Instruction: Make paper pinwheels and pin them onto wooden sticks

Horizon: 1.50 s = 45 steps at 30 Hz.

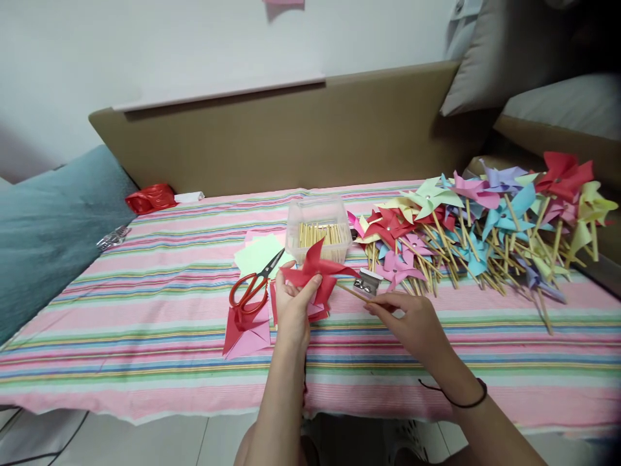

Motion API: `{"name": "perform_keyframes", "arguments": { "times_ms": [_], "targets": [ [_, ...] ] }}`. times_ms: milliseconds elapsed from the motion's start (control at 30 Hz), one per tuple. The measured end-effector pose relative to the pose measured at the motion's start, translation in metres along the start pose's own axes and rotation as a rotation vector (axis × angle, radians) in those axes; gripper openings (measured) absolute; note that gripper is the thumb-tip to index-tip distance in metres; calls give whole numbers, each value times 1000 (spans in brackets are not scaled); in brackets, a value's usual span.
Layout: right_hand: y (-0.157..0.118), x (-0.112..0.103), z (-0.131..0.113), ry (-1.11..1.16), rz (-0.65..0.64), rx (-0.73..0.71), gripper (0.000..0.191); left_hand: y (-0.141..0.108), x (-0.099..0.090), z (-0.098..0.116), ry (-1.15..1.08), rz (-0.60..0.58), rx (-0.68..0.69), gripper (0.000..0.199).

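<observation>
One red pinwheel [315, 275] is held just above the striped bedspread [145, 323], near the front edge and in front of the clear plastic box [317, 226] of wooden sticks. The left hand [292, 304] grips the folded paper from below, thumb pressed on the front vane, fingers closed behind it. The right hand [412, 320] pinches a thin wooden stick [352, 292] between thumb and fingertips; the stick's far end points at the pinwheel's back. A small metal clip or tool [367, 281] lies just beside the stick; its exact type cannot be determined.

For a sound join, judged from this position: keep the vanes pressed together at the centre so the folds do not spring apart, hold the stick close to its working end for control, and bring it square to the centre.

Red-handled scissors [252, 288] rest on loose paper sheets [257, 252] to the left. Finished pinwheels [485, 220] are piled well apart on the right.
</observation>
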State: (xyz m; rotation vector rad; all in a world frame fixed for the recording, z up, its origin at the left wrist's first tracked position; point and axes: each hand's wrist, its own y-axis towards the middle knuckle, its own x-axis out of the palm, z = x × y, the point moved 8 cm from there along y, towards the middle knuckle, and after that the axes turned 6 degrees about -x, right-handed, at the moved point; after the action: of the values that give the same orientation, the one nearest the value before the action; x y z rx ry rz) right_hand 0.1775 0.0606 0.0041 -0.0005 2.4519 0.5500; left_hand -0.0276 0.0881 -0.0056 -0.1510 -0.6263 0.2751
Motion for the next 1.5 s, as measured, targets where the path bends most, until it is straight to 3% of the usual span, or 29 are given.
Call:
{"name": "perform_keyframes", "arguments": {
  "times_ms": [200, 433, 900, 1300, 1500],
  "targets": [
    [0, -4, 5, 25, 40, 62, 22, 2, 4, -13, 41, -109, -126, 48],
    [0, -2, 0, 25, 23, 35, 23, -3, 12, -15, 17, -161, -182, 47],
    [-2, 12, -15, 51, -67, -38, 15, -6, 27, -19, 158, -167, -72, 40],
    [-2, 12, -12, 118, -93, 24, 16, -2, 19, -10, 143, -106, 68, 38],
    [-4, 17, -6, 110, -139, 2, 19, 0, 20, -12, 168, -103, 71, 36]
  ]
}}
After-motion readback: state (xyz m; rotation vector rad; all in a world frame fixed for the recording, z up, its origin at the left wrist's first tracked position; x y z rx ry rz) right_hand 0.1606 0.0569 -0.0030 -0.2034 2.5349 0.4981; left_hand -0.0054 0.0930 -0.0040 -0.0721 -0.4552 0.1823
